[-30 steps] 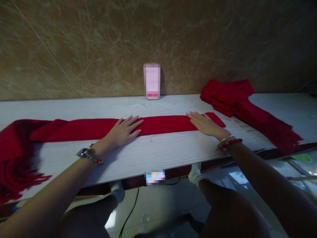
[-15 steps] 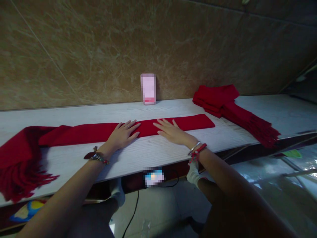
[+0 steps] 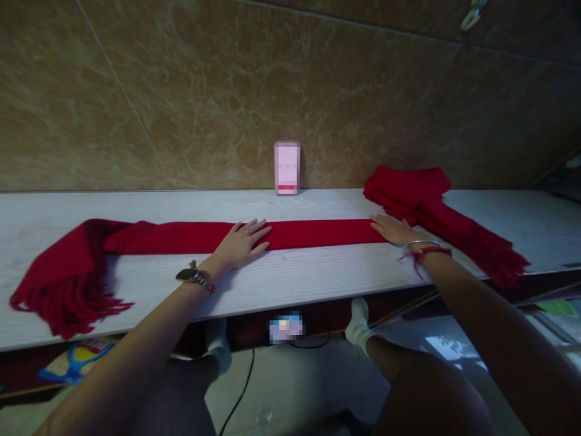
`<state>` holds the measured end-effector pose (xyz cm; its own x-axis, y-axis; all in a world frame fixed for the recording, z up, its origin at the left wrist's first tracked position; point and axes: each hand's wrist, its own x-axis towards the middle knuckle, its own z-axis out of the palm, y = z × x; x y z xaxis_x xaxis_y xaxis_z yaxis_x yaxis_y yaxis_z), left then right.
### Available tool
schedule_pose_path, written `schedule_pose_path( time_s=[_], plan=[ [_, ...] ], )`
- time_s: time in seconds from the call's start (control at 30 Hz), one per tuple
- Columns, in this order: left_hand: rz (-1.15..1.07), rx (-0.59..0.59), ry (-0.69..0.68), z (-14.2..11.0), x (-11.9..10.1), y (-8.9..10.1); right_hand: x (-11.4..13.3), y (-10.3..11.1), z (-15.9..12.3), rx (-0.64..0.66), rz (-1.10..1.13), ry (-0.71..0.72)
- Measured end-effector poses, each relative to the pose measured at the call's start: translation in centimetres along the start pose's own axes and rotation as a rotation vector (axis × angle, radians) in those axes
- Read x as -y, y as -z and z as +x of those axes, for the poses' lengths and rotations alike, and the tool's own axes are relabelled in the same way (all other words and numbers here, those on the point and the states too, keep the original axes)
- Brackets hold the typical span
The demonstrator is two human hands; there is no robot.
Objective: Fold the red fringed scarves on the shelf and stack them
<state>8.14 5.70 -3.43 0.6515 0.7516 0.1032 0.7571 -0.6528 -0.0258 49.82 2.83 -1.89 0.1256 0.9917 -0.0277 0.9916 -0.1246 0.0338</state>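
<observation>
A long red scarf [image 3: 181,237], folded into a narrow strip, lies across the white tabletop [image 3: 295,278]. Its fringed end bunches at the left, near the table's front edge. My left hand [image 3: 240,243] rests flat on the middle of the strip, fingers spread. My right hand [image 3: 393,230] lies flat on the strip's right end, fingers stretched out. Both wrists wear bracelets.
A pile of folded red scarves [image 3: 417,194] with a trailing fringe sits at the back right, close to my right hand. A small pink upright card [image 3: 287,168] leans against the brown marble wall. Below the table are my knees, white socks and a black cable.
My right hand slid along the scarf from its middle out to its right end. My left hand stayed on the middle. The view shifted slightly.
</observation>
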Motion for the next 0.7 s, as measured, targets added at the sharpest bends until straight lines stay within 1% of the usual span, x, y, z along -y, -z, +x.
schedule_pose_path(
  time_s=[0.03,0.1,0.17,0.23,0.27,0.33,0.4,0.47,0.57,0.6,0.63,0.67,0.7],
  plan=[
    [-0.003,0.018,-0.038,0.0,-0.1,0.1,0.3,0.2,0.3,-0.021,0.005,0.026],
    [-0.016,0.057,-0.095,0.1,-0.4,0.3,2.0,0.6,0.8,-0.092,0.06,0.151],
    [-0.03,0.086,-0.098,0.3,-0.8,0.4,4.8,0.6,0.9,-0.16,0.162,0.347],
    [-0.041,0.099,-0.085,0.6,-1.1,0.5,8.2,0.2,0.7,-0.156,0.226,0.513],
    [-0.045,0.104,-0.083,0.6,-1.2,0.6,10.0,-0.1,0.4,-0.128,0.221,0.561],
    [-0.035,0.103,-0.063,0.3,-0.7,0.9,12.7,-1.0,-0.1,-0.088,0.174,0.606],
    [0.021,0.072,0.032,-0.8,0.9,1.3,13.8,-1.7,-0.4,-0.094,0.107,0.611],
    [0.119,0.009,0.222,-3.0,3.5,1.9,13.3,-2.2,-0.3,-0.115,0.053,0.601],
    [0.247,-0.073,0.594,-7.6,8.8,2.6,10.5,-2.4,0.4,-0.117,0.016,0.579],
    [0.275,-0.084,0.724,-9.2,10.6,2.9,9.5,-2.5,0.8,-0.108,0.014,0.575],
    [0.282,-0.07,0.833,-10.7,12.3,3.1,8.6,-2.5,1.1,-0.099,0.021,0.561],
    [0.255,-0.039,0.871,-12.1,13.9,3.3,7.8,-2.5,1.4,-0.088,0.033,0.546],
    [0.212,-0.002,0.858,-13.2,15.2,3.6,7.2,-2.6,1.8,-0.081,0.047,0.538]
  ],
)
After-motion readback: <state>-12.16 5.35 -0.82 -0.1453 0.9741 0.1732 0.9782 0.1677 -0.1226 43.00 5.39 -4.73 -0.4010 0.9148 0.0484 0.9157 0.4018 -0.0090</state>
